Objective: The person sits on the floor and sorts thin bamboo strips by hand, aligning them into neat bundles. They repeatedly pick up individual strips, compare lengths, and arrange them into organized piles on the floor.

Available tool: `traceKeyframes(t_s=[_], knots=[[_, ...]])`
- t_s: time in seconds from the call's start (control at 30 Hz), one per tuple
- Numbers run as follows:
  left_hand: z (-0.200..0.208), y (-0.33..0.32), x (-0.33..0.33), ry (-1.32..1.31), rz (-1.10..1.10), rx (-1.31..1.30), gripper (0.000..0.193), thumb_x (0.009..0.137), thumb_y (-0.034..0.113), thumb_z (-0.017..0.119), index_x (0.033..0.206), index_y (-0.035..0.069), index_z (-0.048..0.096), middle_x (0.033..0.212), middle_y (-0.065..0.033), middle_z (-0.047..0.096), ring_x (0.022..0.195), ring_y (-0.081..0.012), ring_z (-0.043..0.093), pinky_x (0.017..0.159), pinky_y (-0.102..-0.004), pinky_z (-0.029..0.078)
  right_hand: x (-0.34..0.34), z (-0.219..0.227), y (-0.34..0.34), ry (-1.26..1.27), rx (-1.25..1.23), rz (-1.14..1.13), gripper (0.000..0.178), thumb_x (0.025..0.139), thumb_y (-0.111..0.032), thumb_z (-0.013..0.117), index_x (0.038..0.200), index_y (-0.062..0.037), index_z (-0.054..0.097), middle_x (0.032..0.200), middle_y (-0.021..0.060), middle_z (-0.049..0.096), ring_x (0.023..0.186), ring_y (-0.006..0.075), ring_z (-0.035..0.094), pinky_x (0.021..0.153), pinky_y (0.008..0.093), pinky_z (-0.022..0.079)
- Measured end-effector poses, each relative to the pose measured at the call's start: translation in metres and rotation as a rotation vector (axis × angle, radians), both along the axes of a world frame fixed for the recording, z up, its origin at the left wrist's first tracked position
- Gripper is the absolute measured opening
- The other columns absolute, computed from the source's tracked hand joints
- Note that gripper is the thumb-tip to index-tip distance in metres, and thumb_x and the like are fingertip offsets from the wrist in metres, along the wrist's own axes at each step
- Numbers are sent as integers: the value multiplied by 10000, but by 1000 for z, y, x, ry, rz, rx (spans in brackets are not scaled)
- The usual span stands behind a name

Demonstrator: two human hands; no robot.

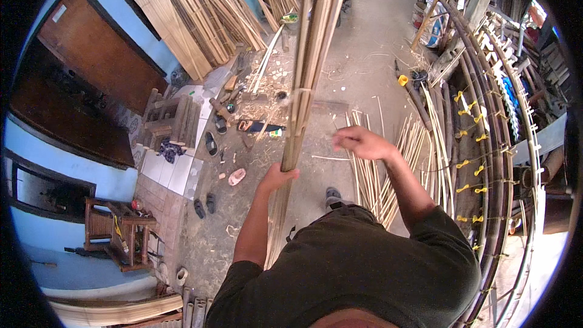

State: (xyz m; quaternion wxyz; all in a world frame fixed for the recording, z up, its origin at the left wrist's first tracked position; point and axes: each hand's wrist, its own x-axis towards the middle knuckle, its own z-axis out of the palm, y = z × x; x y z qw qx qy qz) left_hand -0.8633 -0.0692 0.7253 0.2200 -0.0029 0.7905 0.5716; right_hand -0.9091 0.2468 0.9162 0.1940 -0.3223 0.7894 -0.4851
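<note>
A tall bundle of long bamboo strips (297,103) stands in front of me, running from beside my body up toward the far end of the room. My left hand (279,178) is wrapped round its lower part, thumb across the front. To the right of the bundle and apart from it hovers my right hand (364,143). Its fingers are loosely bent and point left; I see nothing held in them. Below and beyond that hand, many thin bamboo sticks (382,176) lie fanned out on the floor.
Bamboo slats (200,18) lean on the far left wall. Shavings, a handsaw (261,126) and sandals (211,143) litter the floor at left. A wooden chair (121,234) stands near the blue wall. Long curved poles with yellow ties (480,136) line the right side.
</note>
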Motion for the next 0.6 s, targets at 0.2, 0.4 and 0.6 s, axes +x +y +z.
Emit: traceKeyframes(t_s=[0.2,0.4,0.6], knots=[[-27,-27,-41,-32,51,-60,260,809,243,763,930,33,668,829,-16,661,784,-125,596,731,-321,484,-72,-200,207,-137,694,-205,398,963,-366,477,1012,-49,713,885,150,711,805,316,668,779,391,515],[-16,-31,-88,-20,27,-222,285,789,225,774,975,39,665,843,-11,662,811,-135,598,751,-323,489,-168,-324,275,-92,1078,112,482,948,-453,469,840,-68,738,933,141,720,826,339,678,768,444,534],[-81,-62,-109,-328,36,-153,266,770,216,766,961,42,704,868,-17,684,835,-137,606,784,-323,488,-386,-161,47,216,705,-451,645,910,-593,495,1066,10,661,1056,287,640,1034,438,608,865,489,485]])
